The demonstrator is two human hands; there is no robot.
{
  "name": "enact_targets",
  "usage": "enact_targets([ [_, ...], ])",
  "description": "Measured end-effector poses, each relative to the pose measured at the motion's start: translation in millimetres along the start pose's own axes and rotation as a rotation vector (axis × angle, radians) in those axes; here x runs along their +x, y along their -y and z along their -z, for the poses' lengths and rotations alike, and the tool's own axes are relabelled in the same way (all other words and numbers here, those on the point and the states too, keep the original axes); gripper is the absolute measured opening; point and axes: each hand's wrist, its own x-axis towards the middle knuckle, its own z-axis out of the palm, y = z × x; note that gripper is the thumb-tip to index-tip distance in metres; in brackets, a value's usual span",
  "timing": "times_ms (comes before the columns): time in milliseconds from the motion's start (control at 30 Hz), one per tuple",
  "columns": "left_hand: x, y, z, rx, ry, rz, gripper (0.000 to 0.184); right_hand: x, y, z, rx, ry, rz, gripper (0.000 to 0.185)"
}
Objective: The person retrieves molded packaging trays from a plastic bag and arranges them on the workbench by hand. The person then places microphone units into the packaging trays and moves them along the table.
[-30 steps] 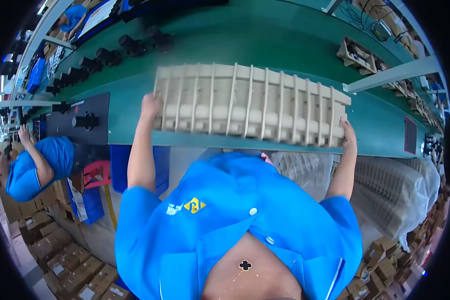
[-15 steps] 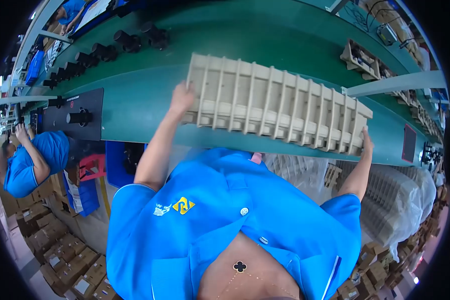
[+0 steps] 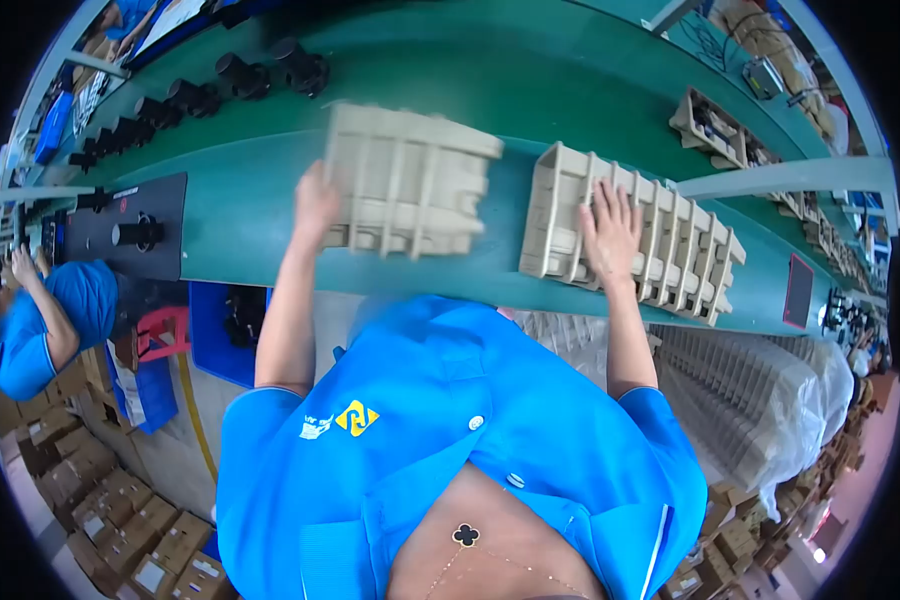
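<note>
Two short stacks of nested beige moulded-pulp trays lie at bench height in front of me. My left hand grips the left end of the left tray stack, which is blurred by motion; the fingers behind it are hidden. On the right tray stack, my right hand lies flat with fingers stretched out and slightly apart. A gap of green bench surface separates the two stacks.
Several black cylindrical parts stand in a row on the green bench. Left of me are a black mat, a blue bin and a co-worker. Plastic-wrapped trays stand below right; a metal post crosses the bench.
The single long row of trays has parted into two. My left hand has moved left with one part. My right hand has left the far right end and now lies on the other part.
</note>
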Motion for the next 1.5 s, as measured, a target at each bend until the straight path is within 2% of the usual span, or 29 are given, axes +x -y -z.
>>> enact_targets([
  [100, -9, 19, -26, 0.059, 0.144, 0.199, 0.030, 12, -26, 0, -0.069, -0.031, -0.062, 0.056],
  [167, -1, -22, -16, 0.107, 0.142, 0.136, 0.030, 20, -26, 9, -0.272, -0.186, -0.160, 0.064],
  [233, -21, -21, -19, 0.120, 0.116, 0.133, 0.032, 19, 51, 38, 0.249, -0.388, -0.178, 0.067],
  [267, -22, -9, -27, 0.107, 0.062, 0.123, 0.034, 11, 88, 26, 0.369, -0.424, -0.066, 0.070],
  [300, -14, -4, -29, 0.090, 0.004, 0.098, 0.036, 2, 117, 6, 0.465, -0.364, -0.050, 0.078],
  [333, -12, -4, -19, 0.061, 0.137, 0.150, 0.039, -10, 120, -40, 0.429, -0.226, -0.161, 0.086],
  [367, -10, -8, -16, 0.037, 0.145, 0.134, 0.039, -15, 118, -88, 0.534, 0.128, -0.493, 0.094],
  [400, -14, -11, -11, 0.017, 0.159, 0.132, 0.038, -13, 143, -66, 1.123, 0.299, -0.652, 0.094],
  [500, -14, 1, -10, 0.004, 0.159, 0.169, 0.034, 8, 163, -92, 1.335, 0.402, -0.642, 0.087],
  [533, -11, 3, -7, -0.005, 0.156, 0.193, 0.032, 16, 166, -78, 1.412, 0.475, -0.674, 0.077],
  [600, -6, 1, 18, 0.011, 0.101, 0.217, 0.027, 17, 169, -81, 1.258, 0.378, -0.644, 0.076],
  [667, -4, 23, 60, 0.006, -0.005, 0.225, 0.025, 15, 156, -99, 1.298, 0.296, -0.587, 0.077],
  [733, 3, 55, 90, 0.049, -0.077, 0.272, 0.024, 14, 143, -107, 1.419, 0.238, -0.751, 0.058],
  [767, 5, 75, 99, 0.057, -0.068, 0.224, 0.025, 16, 133, -118, 1.588, 0.322, -0.832, 0.060],
  [800, 13, 93, 106, 0.062, -0.067, 0.171, 0.025, 19, 137, -121, 1.565, 0.377, -0.717, 0.065],
  [833, 18, 105, 114, 0.068, -0.051, 0.122, 0.025, 20, 150, -111, 1.348, 0.461, -0.629, 0.069],
  [900, 30, 118, 138, 0.038, -0.006, 0.187, 0.025, 26, 156, -114, 1.099, 0.502, -0.663, 0.074],
  [967, 30, 124, 154, 0.043, 0.002, 0.208, 0.026, 36, 140, -117, 1.074, 0.507, -0.661, 0.081],
  [1033, 32, 127, 157, 0.081, 0.013, 0.160, 0.026, 41, 153, -98, 1.019, 0.302, -0.572, 0.079],
  [1067, 37, 139, 157, 0.054, 0.014, 0.069, 0.026, 39, 162, -89, 0.497, 0.022, -0.470, 0.078],
  [1100, 30, 141, 154, 0.021, 0.001, 0.094, 0.025, 37, 187, -69, -0.041, -0.229, -0.350, 0.076],
  [1133, 28, 137, 153, -0.016, -0.011, 0.109, 0.025, 40, 242, -18, 0.111, -0.245, -0.294, 0.073],
  [1200, 29, 136, 147, -0.069, -0.033, 0.080, 0.024, 33, 332, -11, 0.549, -0.284, -0.119, 0.085],
  [1233, 29, 138, 146, -0.083, -0.053, 0.042, 0.024, 25, 354, -46, 0.769, -0.233, -0.071, 0.088],
  [1267, 26, 129, 148, -0.096, -0.008, 0.070, 0.024, 20, 362, -98, 0.749, -0.066, -0.174, 0.093],
  [1300, 24, 114, 158, -0.110, 0.028, 0.101, 0.024, 25, 372, -117, 1.015, 0.261, -0.293, 0.099],
  [1367, 19, 106, 165, -0.150, 0.064, 0.127, 0.024, 20, 391, -116, 1.402, 0.447, -0.532, 0.100],
  [1467, 16, 120, 169, -0.207, 0.122, 0.112, 0.027, 28, 377, -117, 1.549, 0.730, -0.547, 0.105],
  [1500, 16, 129, 167, -0.265, 0.108, 0.092, 0.028, 28, 378, -109, 1.548, 0.723, -0.529, 0.107],
])
